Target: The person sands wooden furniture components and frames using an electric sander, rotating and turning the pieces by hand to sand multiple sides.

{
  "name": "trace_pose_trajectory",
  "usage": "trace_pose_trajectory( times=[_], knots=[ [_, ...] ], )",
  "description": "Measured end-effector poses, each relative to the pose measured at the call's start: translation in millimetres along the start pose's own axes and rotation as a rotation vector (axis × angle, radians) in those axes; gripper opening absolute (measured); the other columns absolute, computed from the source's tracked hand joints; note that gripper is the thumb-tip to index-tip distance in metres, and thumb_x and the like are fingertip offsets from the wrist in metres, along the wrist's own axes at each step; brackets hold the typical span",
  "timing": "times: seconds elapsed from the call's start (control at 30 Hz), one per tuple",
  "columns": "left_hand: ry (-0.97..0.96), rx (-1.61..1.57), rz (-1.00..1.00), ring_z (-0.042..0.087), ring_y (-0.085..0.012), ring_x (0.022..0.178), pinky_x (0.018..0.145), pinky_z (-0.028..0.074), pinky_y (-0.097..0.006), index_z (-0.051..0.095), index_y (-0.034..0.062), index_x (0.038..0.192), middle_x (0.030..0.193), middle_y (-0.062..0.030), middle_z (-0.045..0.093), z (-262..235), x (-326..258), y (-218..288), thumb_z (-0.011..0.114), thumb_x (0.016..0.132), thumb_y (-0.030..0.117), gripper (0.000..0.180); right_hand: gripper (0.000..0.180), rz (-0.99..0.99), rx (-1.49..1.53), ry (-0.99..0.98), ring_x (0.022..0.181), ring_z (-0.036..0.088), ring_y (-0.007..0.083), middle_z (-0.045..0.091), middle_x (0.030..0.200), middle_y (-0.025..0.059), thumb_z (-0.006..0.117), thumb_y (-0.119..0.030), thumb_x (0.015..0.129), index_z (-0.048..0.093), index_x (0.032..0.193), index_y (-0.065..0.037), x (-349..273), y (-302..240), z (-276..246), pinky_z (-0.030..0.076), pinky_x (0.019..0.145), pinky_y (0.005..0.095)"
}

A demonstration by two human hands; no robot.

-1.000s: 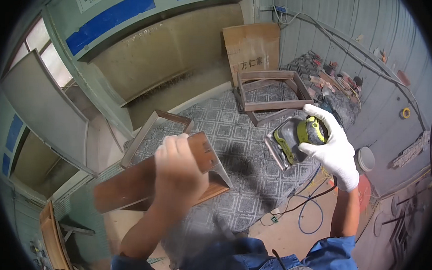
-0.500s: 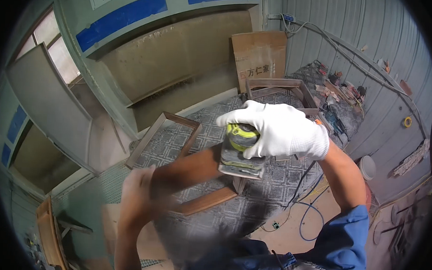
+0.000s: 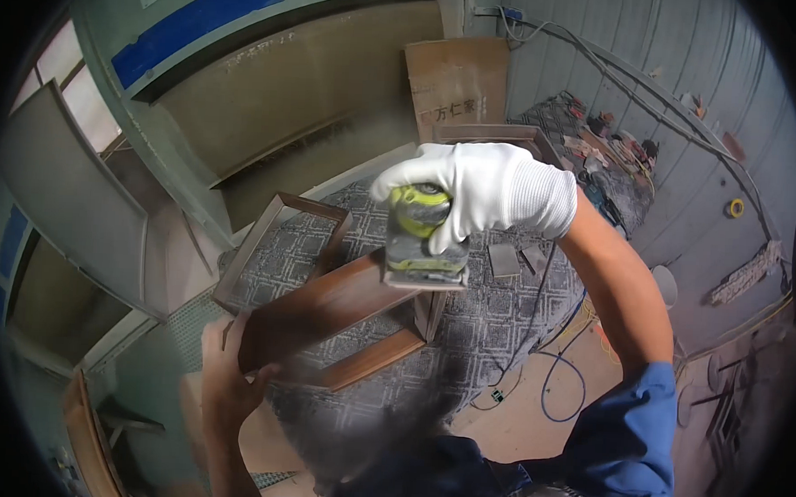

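My right hand [image 3: 485, 190], in a white glove, grips a yellow-green and grey power sander [image 3: 420, 241] from above. The sander's flat pad rests on the upper face of a brown wooden frame [image 3: 324, 312], near its right end. My bare left hand [image 3: 228, 374] holds the frame's lower left end and keeps it tilted above a grey patterned mat [image 3: 492, 324]. The frame's lower rail runs toward the middle of the view.
Another wooden frame [image 3: 278, 243] lies on the mat at the left. A third frame [image 3: 492, 137] and a brown board [image 3: 454, 78] stand at the back. Blue and yellow cables [image 3: 557, 380] loop on the floor at the right. Tools clutter the right wall bench [image 3: 611, 160].
My right hand has swung the sander from the right side onto the frame. My left hand has slid down to the frame's lower left end.
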State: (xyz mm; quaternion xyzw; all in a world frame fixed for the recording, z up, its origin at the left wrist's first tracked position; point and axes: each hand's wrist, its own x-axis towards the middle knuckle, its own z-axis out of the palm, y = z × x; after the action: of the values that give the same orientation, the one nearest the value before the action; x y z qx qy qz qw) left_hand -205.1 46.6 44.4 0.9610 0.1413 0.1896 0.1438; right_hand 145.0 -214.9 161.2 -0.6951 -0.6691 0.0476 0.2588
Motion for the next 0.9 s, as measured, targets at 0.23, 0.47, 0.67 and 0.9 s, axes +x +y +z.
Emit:
trace_pose_trajectory(
  times=[0.23, 0.47, 0.67, 0.9],
  knots=[
    [0.071, -0.2, -0.005, 0.054, -0.0414, 0.135, 0.112, 0.047, -0.048, 0.042, 0.0026, 0.159, 0.146, -0.0229, 0.051, 5.5, -16.5, -24.0, 0.09, 0.073, -0.002, 0.098, 0.063, -0.09, 0.085, -0.151, 0.1, 0.072, 0.0336, 0.071, 0.114, 0.0139, 0.086, -0.03, 0.073, 0.069, 0.133, -0.023, 74.0, -60.7, 40.5, 0.058, 0.083, 0.0446],
    [0.028, -0.274, -0.684, 0.066, -0.0416, 0.128, 0.104, 0.053, -0.045, 0.04, 0.0011, 0.16, 0.14, -0.0297, 0.065, 76.1, -45.7, -67.8, 0.077, 0.096, 0.026, 0.078, 0.057, -0.269, -0.025, -0.214, 0.101, 0.071, 0.0377, 0.07, 0.118, 0.0171, 0.08, -0.029, 0.079, 0.066, 0.134, -0.021, 134.0, -128.7, 90.0, 0.058, 0.085, 0.045],
    [0.263, -0.284, -0.49, 0.069, -0.0507, 0.11, 0.09, 0.057, -0.054, 0.065, 0.004, 0.135, 0.118, -0.0282, 0.072, 88.1, -43.1, -55.4, 0.075, 0.095, 0.029, 0.049, 0.072, -0.277, 0.039, -0.256, 0.107, 0.073, 0.0315, 0.07, 0.124, 0.0121, 0.09, -0.018, 0.075, 0.062, 0.142, -0.022, 169.9, -165.6, 116.4, 0.058, 0.091, 0.0421],
    [0.215, -0.319, -0.43, 0.066, -0.0517, 0.113, 0.093, 0.055, -0.063, 0.035, 0.007, 0.16, 0.142, -0.0267, 0.058, 73.0, -44.5, -53.0, 0.068, 0.096, 0.027, 0.076, 0.074, -0.173, 0.085, -0.356, 0.116, 0.07, 0.028, 0.069, 0.128, 0.0095, 0.096, -0.014, 0.072, 0.065, 0.139, -0.014, 153.9, -164.9, 110.8, 0.058, 0.102, 0.0389]
  ],
)
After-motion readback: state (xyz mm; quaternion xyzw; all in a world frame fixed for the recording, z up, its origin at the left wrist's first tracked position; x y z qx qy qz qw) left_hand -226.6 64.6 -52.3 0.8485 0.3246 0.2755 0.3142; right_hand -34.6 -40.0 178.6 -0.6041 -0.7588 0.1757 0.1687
